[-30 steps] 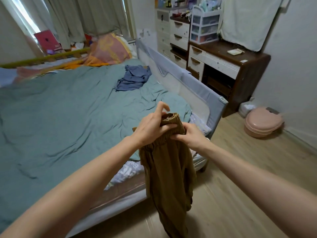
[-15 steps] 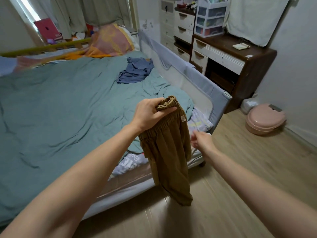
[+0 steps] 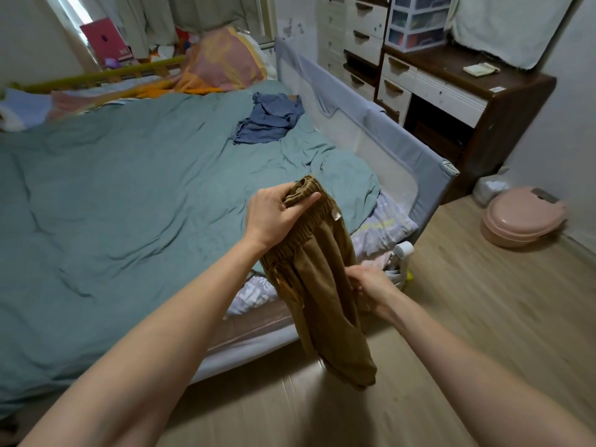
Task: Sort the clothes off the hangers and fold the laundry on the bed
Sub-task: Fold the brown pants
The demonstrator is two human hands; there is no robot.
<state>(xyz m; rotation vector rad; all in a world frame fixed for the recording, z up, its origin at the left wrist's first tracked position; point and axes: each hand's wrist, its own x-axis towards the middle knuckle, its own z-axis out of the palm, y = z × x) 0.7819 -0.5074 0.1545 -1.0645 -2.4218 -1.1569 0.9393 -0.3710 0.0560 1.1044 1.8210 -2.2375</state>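
While the brown corduroy pants with a stretchy waistband (image 3: 317, 279) hang over the floor by the bed's corner, the left hand (image 3: 274, 217) grips the bunched waistband, thumb on top and fingers curled under. The right hand (image 3: 371, 287) is lower down and pinches the cloth at the pants' right edge.

On the dark wooden desk (image 3: 503, 101) stands a clear plastic drawer box (image 3: 417, 22) with small colourful things inside, too blurry to name. Beside the desk is a white chest of drawers (image 3: 353, 37); one slot looks dark and open.

A crumpled blue shirt (image 3: 269, 119) lies on the green bed cover (image 3: 129, 195), well away from the pants. A grey padded bed rail (image 3: 380, 137) stands between the bed and the desk. A pink round lidded pot (image 3: 522, 216) sits on the wooden floor (image 3: 483, 301) near the wall. A pink and orange blanket (image 3: 222, 61) is heaped at the far end of the bed.

Half a second ago the right hand was off the pants with its fingers loose; now it has come in and taken hold of the cloth. The left hand has kept its grip on the waistband.
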